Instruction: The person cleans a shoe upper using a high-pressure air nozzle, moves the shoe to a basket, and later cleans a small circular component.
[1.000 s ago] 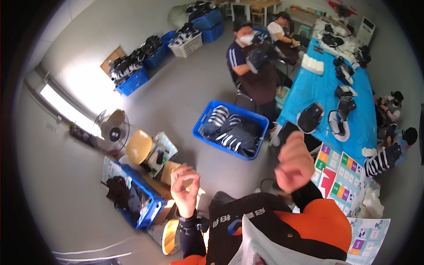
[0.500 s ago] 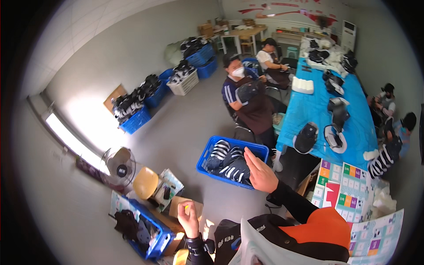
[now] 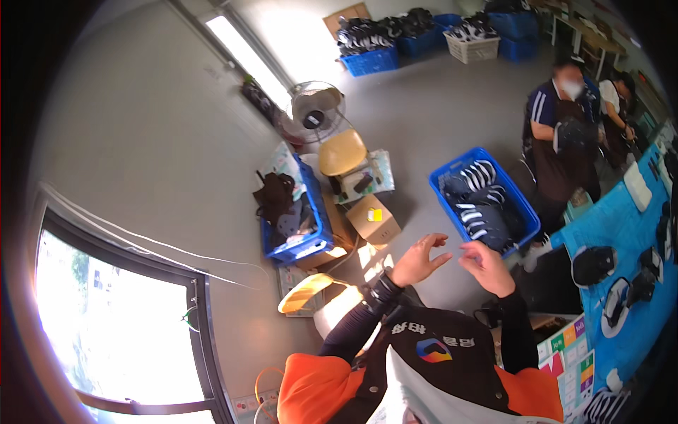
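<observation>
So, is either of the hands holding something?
No, the left hand and the right hand are both empty, fingers spread in the air.

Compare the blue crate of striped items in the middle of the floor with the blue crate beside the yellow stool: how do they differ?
The middle blue crate holds dark items with white stripes; the crate by the yellow stool holds mixed dark things, with a black bag draped over its edge. The middle crate stands alone on the floor; the other rests against a cardboard box. Both are blue, open-topped plastic crates.

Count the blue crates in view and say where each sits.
4: one crate of striped clothes ahead of the hands, one left by the yellow stool, two along the far wall. More may be hidden there.
</observation>
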`<state>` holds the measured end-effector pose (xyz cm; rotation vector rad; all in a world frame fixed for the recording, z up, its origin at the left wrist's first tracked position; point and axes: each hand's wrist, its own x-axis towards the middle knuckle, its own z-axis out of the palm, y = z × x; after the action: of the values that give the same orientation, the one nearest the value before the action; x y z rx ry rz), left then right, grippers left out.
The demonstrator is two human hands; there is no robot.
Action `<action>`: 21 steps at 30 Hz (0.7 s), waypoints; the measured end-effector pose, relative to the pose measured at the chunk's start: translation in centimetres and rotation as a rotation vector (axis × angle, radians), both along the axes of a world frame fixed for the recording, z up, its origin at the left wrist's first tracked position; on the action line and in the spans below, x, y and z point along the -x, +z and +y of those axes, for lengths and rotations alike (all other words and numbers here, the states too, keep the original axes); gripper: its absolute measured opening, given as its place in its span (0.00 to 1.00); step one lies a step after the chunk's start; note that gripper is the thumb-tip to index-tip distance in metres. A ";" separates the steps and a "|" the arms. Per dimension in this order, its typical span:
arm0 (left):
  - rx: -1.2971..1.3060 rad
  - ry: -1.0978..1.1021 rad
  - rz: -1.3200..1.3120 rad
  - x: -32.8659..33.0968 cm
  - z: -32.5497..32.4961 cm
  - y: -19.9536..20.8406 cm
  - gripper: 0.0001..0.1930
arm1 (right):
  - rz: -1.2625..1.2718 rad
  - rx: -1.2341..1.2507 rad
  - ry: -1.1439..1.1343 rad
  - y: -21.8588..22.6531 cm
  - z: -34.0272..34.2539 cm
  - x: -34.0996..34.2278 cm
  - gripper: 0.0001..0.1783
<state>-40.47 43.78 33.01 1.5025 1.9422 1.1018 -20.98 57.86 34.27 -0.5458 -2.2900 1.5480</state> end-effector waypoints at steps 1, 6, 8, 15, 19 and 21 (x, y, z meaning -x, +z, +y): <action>0.155 -0.097 -0.288 -0.4 0.7 1.3 0.26 | 0.153 0.588 0.112 0.5 -0.2 0.4 0.12; 0.113 -0.173 -0.353 -3.4 3.0 2.2 0.25 | 0.190 -0.052 0.063 1.7 0.6 0.6 0.09; 0.157 -0.200 -0.357 -4.7 4.1 2.6 0.25 | 0.175 -0.187 0.087 1.6 2.5 -0.7 0.11; 0.226 -0.291 -0.504 -7.1 6.1 0.7 0.26 | 0.267 -0.068 -0.399 7.4 5.8 -10.3 0.29; 0.262 -0.380 -0.518 -5.3 8.1 -2.0 0.21 | 0.400 -0.729 -0.197 15.0 5.1 -15.7 0.19; 0.299 -0.342 -0.548 -6.0 9.3 -1.2 0.20 | 0.874 -1.034 -0.208 17.9 2.2 -17.1 0.13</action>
<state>-34.44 53.04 31.78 1.1578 1.3449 0.9005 -3.90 60.06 52.15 0.1644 -1.8531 0.2298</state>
